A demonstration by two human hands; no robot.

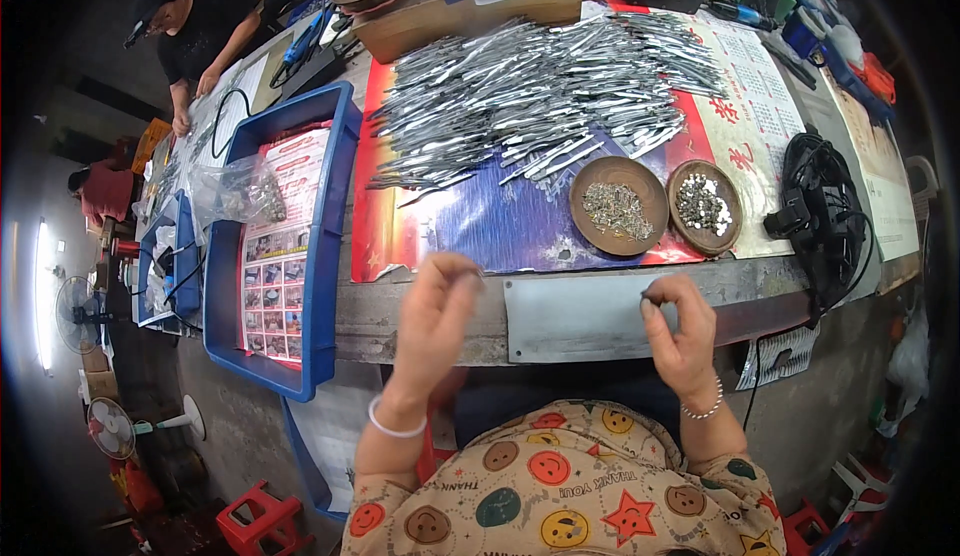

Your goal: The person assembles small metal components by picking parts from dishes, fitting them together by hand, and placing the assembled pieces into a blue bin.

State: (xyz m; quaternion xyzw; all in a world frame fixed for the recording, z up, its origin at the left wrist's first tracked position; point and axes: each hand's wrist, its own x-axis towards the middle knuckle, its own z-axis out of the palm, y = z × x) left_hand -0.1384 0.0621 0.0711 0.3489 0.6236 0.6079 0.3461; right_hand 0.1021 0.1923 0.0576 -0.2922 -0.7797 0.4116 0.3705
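My left hand (440,306) is raised over the bench's near edge, its fingers drawn together and slightly smeared; what they hold, if anything, I cannot make out. Over the right part of a pale metal plate (575,318), my right hand (684,336) pinches a small dark piece (647,299) between thumb and fingertip. Just beyond the hands, a round wooden bowl (640,241) holds many tiny metal parts. Touching or close beside it, a second wooden bowl (734,218) contains small white and dark pieces. Behind them lies a large heap of thin silvery metal strips (530,96).
A blue plastic tray (325,286) with printed sheets and a clear plastic bag (235,191) stands at the left. A black bag-like bundle with a cord (825,206) lies at the right. Boxes (470,21) line the back. A person (205,36) works at the far left.
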